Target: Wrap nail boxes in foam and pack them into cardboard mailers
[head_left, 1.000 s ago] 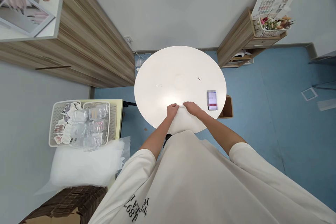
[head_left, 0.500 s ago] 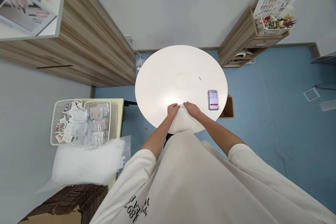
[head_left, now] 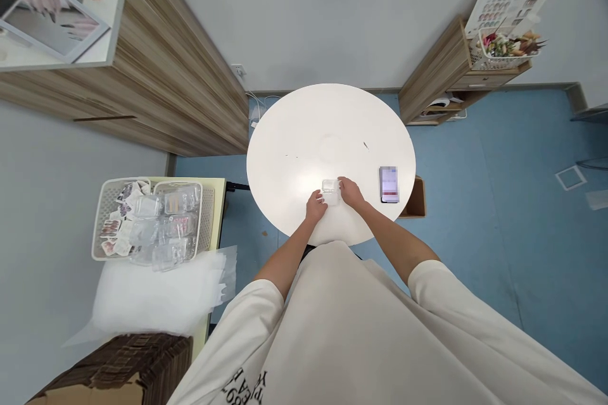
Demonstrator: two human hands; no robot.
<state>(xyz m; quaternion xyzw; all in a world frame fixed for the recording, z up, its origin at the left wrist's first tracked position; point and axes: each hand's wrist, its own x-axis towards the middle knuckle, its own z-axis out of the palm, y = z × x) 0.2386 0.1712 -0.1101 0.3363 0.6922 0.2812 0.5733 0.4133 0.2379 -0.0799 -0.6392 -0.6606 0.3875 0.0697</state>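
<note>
A small clear plastic box (head_left: 330, 191) rests on the near part of the round white table (head_left: 304, 133). My left hand (head_left: 315, 207) grips its left near corner with closed fingers. My right hand (head_left: 350, 192) holds its right side, fingers curled round the edge. Both hands sit close together just in front of my body. A phone (head_left: 389, 183) lies flat on the table to the right of my right hand.
A basket (head_left: 107, 197) of clear plastic boxes and small packets stands on a yellow side table at left, above a heap of clear bags (head_left: 156, 297). Wooden cabinets stand at left (head_left: 156, 76) and back right (head_left: 437, 76). A cardboard box (head_left: 415, 197) sits by the table.
The thin white strip seen edge-on between my hands now shows as a small clear box lying flat. Both hands shifted slightly toward the table's middle.
</note>
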